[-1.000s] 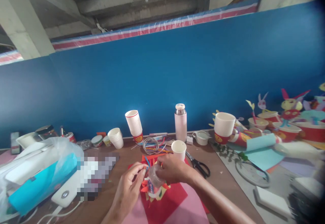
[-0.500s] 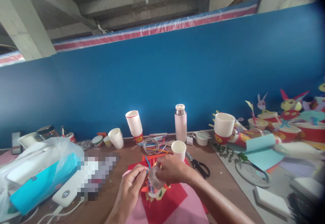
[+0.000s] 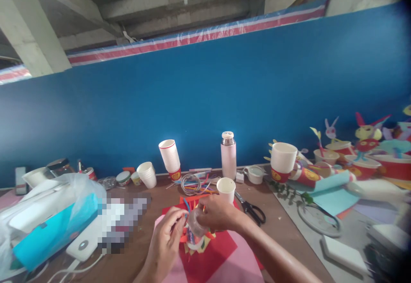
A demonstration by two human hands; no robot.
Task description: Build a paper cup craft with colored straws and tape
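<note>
My left hand (image 3: 167,233) is closed, thumb and fingertips pinched on something too small to make out. A thin blue strip (image 3: 186,204) rises just beside those fingertips. My right hand (image 3: 216,212) is wrapped round a translucent, whitish plastic container (image 3: 198,224), its lower part tilted toward my left fingertips. Orange and yellow paper cut-outs (image 3: 205,245) show beneath both hands, partly hidden by them. Under these lie red paper (image 3: 215,259) and a larger pink sheet (image 3: 247,261). A white paper cup (image 3: 226,189) stands just beyond my right hand.
Black-handled scissors (image 3: 253,211) lie to the right of the cup. Behind are a pink thermos (image 3: 228,156), stacked cups (image 3: 170,156) and loose coloured strips (image 3: 205,184). A plastic bag (image 3: 91,184) and a white power bank (image 3: 81,242) lie left; decorated cups (image 3: 362,163) stand right.
My left hand has shifted and turned slightly, its fingertips still close to the container. My right hand stays almost where it was.
</note>
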